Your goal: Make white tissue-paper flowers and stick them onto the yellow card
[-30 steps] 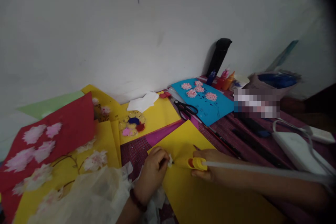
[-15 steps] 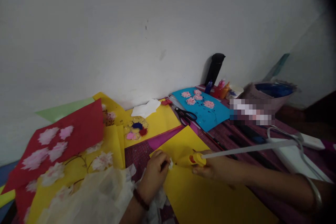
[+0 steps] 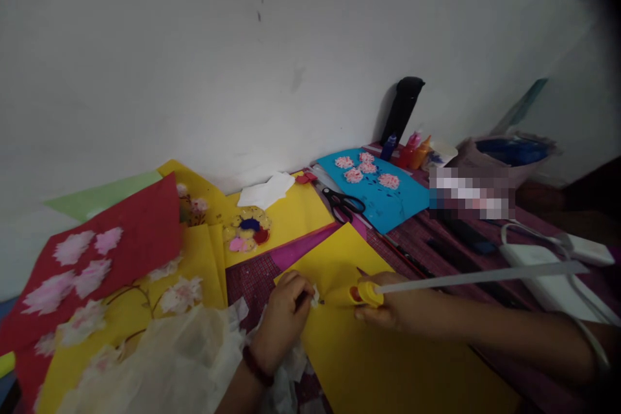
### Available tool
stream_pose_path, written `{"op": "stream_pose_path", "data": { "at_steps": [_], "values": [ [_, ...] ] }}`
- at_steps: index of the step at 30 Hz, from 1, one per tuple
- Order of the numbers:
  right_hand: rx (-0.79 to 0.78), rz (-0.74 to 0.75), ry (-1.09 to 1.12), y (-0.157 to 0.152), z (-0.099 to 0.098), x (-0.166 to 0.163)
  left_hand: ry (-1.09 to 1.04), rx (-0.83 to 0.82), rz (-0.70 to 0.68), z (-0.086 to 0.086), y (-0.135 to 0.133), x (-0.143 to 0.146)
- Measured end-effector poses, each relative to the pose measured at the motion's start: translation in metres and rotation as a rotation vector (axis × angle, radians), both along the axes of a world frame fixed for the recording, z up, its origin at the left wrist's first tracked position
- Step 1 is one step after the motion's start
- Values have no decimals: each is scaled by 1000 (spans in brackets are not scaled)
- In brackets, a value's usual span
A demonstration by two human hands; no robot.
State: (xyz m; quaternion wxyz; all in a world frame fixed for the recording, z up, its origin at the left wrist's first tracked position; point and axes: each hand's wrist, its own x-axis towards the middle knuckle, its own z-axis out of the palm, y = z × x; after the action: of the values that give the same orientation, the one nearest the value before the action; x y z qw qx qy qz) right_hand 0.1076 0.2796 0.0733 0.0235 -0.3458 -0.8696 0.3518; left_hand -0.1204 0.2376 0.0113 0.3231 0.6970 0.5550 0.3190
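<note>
My left hand [image 3: 284, 317] is closed in a pinch on a small white tissue piece [image 3: 315, 298] just above a yellow paper sheet [image 3: 373, 369]. My right hand [image 3: 391, 315] grips a yellow glue gun [image 3: 366, 293] with a long white stick [image 3: 485, 277] running out of its back toward the right. The gun's tip points left at the tissue piece, very close to it. Both forearms rest over the yellow sheet.
A red sheet with pink tissue flowers [image 3: 121, 239] lies at the left, with crumpled white tissue [image 3: 160, 362] in front of it. A paint palette [image 3: 247, 229], scissors [image 3: 342, 202], a blue flowered sheet [image 3: 388, 197], a black bottle [image 3: 402, 110], small paint bottles [image 3: 412, 150] and a white box with cable [image 3: 548, 278] lie behind.
The view bobbed up and down. The white stick's far end has swung upward. My left hand keeps its pinch and both hands stay over the yellow sheet.
</note>
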Motion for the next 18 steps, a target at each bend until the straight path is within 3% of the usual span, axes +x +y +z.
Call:
{"op": "stream_pose_path", "data": {
  "at_steps": [10,15,18],
  "values": [
    [20,-6,41,0,-6,2,42,-7,17,4,2,2],
    [4,-67,151,-3,-12,6,76,47,-3,-5,-5,-6],
    [-65,-81,200,-9,-15,12,66,132,-52,-15,13,-3]
  ]
}}
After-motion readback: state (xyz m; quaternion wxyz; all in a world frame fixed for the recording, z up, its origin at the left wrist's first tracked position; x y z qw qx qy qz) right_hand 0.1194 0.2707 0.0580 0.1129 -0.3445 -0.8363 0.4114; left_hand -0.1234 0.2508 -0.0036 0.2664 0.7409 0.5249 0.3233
